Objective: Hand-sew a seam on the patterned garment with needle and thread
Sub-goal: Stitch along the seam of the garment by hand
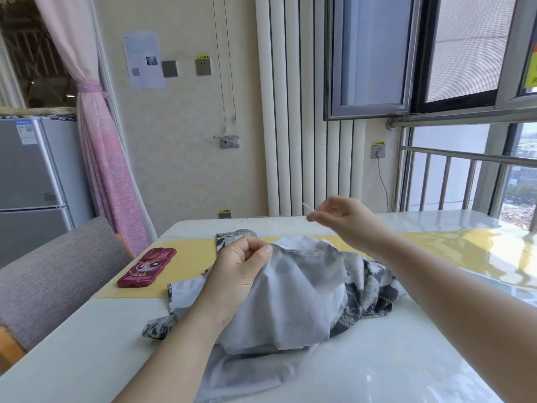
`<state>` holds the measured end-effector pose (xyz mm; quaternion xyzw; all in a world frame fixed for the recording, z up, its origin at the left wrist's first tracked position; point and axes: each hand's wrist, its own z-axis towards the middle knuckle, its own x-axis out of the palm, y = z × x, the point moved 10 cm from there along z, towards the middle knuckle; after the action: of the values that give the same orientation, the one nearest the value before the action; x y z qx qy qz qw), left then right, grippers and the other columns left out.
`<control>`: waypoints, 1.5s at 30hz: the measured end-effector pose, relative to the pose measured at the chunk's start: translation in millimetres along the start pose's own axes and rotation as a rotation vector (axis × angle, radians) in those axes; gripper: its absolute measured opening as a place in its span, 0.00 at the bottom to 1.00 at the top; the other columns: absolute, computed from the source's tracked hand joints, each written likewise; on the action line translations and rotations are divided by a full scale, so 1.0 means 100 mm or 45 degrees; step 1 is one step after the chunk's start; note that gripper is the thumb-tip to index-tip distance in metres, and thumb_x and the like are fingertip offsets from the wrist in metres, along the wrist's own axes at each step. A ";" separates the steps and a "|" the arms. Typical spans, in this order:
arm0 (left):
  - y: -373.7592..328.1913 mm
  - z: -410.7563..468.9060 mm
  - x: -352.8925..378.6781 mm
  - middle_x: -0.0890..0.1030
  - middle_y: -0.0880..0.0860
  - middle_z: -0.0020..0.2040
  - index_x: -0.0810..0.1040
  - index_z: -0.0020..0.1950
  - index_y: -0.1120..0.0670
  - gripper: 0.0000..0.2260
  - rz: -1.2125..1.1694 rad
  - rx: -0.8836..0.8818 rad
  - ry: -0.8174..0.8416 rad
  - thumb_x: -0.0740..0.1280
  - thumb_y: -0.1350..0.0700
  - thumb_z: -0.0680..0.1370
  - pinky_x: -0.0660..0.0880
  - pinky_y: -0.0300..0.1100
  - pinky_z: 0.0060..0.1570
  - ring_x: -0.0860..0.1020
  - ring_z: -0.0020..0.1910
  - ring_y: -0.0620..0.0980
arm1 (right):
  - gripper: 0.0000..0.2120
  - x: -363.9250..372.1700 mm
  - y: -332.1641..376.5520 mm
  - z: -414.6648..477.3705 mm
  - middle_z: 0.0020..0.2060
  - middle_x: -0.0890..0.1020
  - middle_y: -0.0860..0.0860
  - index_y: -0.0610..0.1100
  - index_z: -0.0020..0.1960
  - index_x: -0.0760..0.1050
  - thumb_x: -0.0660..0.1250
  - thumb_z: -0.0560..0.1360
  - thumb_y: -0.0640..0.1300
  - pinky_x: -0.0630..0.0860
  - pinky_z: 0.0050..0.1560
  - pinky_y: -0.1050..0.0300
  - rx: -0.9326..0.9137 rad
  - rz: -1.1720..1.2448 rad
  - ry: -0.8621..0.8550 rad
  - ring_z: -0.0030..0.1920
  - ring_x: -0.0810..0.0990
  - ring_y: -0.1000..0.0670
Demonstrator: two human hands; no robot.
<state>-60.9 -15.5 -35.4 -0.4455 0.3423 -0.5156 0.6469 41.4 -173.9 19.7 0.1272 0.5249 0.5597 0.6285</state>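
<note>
On the left of the table, a maroon phone case is lying on the yellow runner, apart from the work.

Next over, the left hand is pinching a raised fold of the patterned garment between thumb and curled fingers, lifting that edge off the table.

The patterned garment is sitting mid-table in a loose heap. The pale reverse is facing up, and grey-white print is showing at the right and on the strip at near left. The bulk is lying under and to the right of the left hand.

My read on handling: thin, light, limp cloth, and it's probably going to slump and slide on the glossy top. The best hold is a pinch right beside the seam line, keeping the cloth taut there. It's not fragile, but likely to pucker if the thread gets yanked.

Further right, the right hand is hanging above the garment's far edge, not touching the cloth as far as I can tell. Its fingertips are pinching what looks like the needle, a thin pale sliver too small to confirm. The thread isn't resolving.
</note>
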 end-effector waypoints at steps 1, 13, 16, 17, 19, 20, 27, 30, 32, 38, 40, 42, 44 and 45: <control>0.01 0.00 0.00 0.78 0.54 0.39 0.80 0.36 0.47 0.11 -0.002 0.005 0.003 0.68 0.58 0.77 0.69 0.46 0.49 0.73 0.43 0.52 | 0.07 0.16 0.06 -0.03 0.44 0.85 0.49 0.48 0.39 0.76 0.71 0.72 0.49 0.76 0.53 0.54 0.011 0.090 0.157 0.49 0.82 0.47; -0.04 -0.07 -0.01 0.77 0.53 0.40 0.79 0.41 0.52 0.04 -0.024 0.052 0.062 0.70 0.52 0.71 0.68 0.42 0.49 0.72 0.43 0.50 | 0.07 0.49 0.19 -0.18 0.35 0.82 0.43 0.41 0.36 0.77 0.73 0.69 0.35 0.76 0.46 0.55 0.117 0.355 0.482 0.39 0.78 0.47; -0.02 -0.07 0.02 0.77 0.53 0.39 0.80 0.39 0.50 0.04 -0.001 0.037 0.080 0.71 0.52 0.73 0.69 0.42 0.47 0.73 0.42 0.50 | 0.06 0.41 0.23 -0.15 0.34 0.84 0.45 0.39 0.38 0.76 0.72 0.70 0.33 0.78 0.52 0.53 0.080 0.380 0.415 0.39 0.82 0.47; -0.02 -0.07 0.02 0.77 0.53 0.39 0.80 0.39 0.50 0.03 -0.002 0.030 0.082 0.70 0.53 0.73 0.69 0.41 0.46 0.73 0.42 0.50 | 0.06 0.39 0.25 -0.14 0.33 0.84 0.45 0.38 0.38 0.75 0.73 0.70 0.34 0.78 0.52 0.53 0.056 0.357 0.388 0.39 0.82 0.48; -0.03 -0.07 0.04 0.78 0.52 0.38 0.80 0.39 0.50 0.04 0.000 0.029 0.087 0.68 0.53 0.73 0.70 0.40 0.45 0.73 0.41 0.49 | 0.06 0.34 0.29 -0.14 0.33 0.84 0.46 0.38 0.39 0.76 0.73 0.70 0.35 0.77 0.50 0.53 0.014 0.267 0.320 0.38 0.83 0.48; -0.04 -0.07 0.05 0.78 0.52 0.38 0.80 0.38 0.49 0.04 0.004 0.030 0.089 0.68 0.51 0.71 0.70 0.40 0.45 0.73 0.41 0.48 | 0.06 0.32 0.31 -0.15 0.33 0.84 0.47 0.37 0.40 0.76 0.73 0.70 0.36 0.77 0.48 0.53 -0.003 0.198 0.284 0.39 0.83 0.49; -0.03 -0.04 0.00 0.79 0.52 0.38 0.79 0.43 0.54 0.03 0.012 0.020 0.029 0.67 0.57 0.76 0.71 0.39 0.46 0.74 0.41 0.48 | 0.07 0.24 0.31 -0.20 0.41 0.86 0.45 0.42 0.38 0.76 0.74 0.70 0.38 0.76 0.59 0.42 0.015 0.169 0.229 0.49 0.83 0.42; -0.03 -0.03 -0.05 0.79 0.49 0.37 0.78 0.42 0.54 0.04 0.034 0.034 -0.005 0.66 0.59 0.77 0.71 0.35 0.45 0.74 0.40 0.45 | 0.08 0.19 0.26 -0.23 0.45 0.85 0.53 0.46 0.35 0.77 0.74 0.70 0.38 0.74 0.63 0.53 0.056 0.224 0.348 0.53 0.82 0.56; -0.04 -0.02 -0.09 0.79 0.45 0.36 0.78 0.42 0.54 0.05 0.053 0.050 -0.038 0.66 0.59 0.78 0.71 0.33 0.43 0.74 0.39 0.42 | 0.08 0.18 0.23 -0.28 0.46 0.85 0.53 0.47 0.35 0.78 0.74 0.70 0.38 0.72 0.65 0.53 0.070 0.180 0.453 0.55 0.81 0.58; -0.03 0.02 -0.11 0.79 0.46 0.37 0.78 0.43 0.55 0.05 0.042 0.043 -0.090 0.65 0.59 0.78 0.71 0.34 0.45 0.75 0.39 0.43 | 0.05 0.14 0.16 -0.34 0.40 0.86 0.52 0.45 0.39 0.78 0.74 0.69 0.39 0.77 0.58 0.48 0.033 -0.097 0.471 0.47 0.84 0.52; -0.03 0.03 -0.13 0.80 0.47 0.38 0.78 0.43 0.55 0.04 0.059 0.033 -0.091 0.66 0.59 0.78 0.71 0.37 0.47 0.75 0.41 0.44 | 0.06 0.08 0.17 -0.31 0.38 0.85 0.51 0.45 0.38 0.78 0.74 0.69 0.39 0.79 0.54 0.48 -0.008 -0.154 0.387 0.43 0.84 0.51; -0.01 0.04 -0.17 0.81 0.49 0.38 0.80 0.42 0.53 0.05 0.129 0.025 -0.093 0.67 0.58 0.77 0.71 0.42 0.49 0.76 0.41 0.47 | 0.06 -0.01 0.18 -0.28 0.37 0.85 0.51 0.45 0.37 0.78 0.74 0.69 0.38 0.79 0.52 0.51 -0.044 -0.172 0.308 0.41 0.84 0.52; 0.01 0.05 -0.17 0.80 0.52 0.37 0.81 0.39 0.51 0.07 0.227 0.015 -0.066 0.68 0.58 0.77 0.69 0.44 0.47 0.74 0.40 0.49 | 0.06 -0.09 0.17 -0.26 0.37 0.85 0.50 0.44 0.37 0.78 0.74 0.69 0.38 0.78 0.50 0.54 -0.054 -0.165 0.271 0.40 0.83 0.52; 0.02 0.05 -0.15 0.79 0.54 0.38 0.82 0.38 0.50 0.08 0.267 0.009 -0.043 0.68 0.57 0.77 0.68 0.44 0.46 0.73 0.39 0.49 | 0.06 -0.11 0.16 -0.26 0.37 0.85 0.49 0.44 0.37 0.77 0.74 0.70 0.38 0.78 0.49 0.55 -0.049 -0.172 0.271 0.40 0.83 0.52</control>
<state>-59.5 0.6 -36.0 -0.4133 0.3743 -0.4388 0.7047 13.5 -188.8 26.1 0.0194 0.5851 0.5365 0.6078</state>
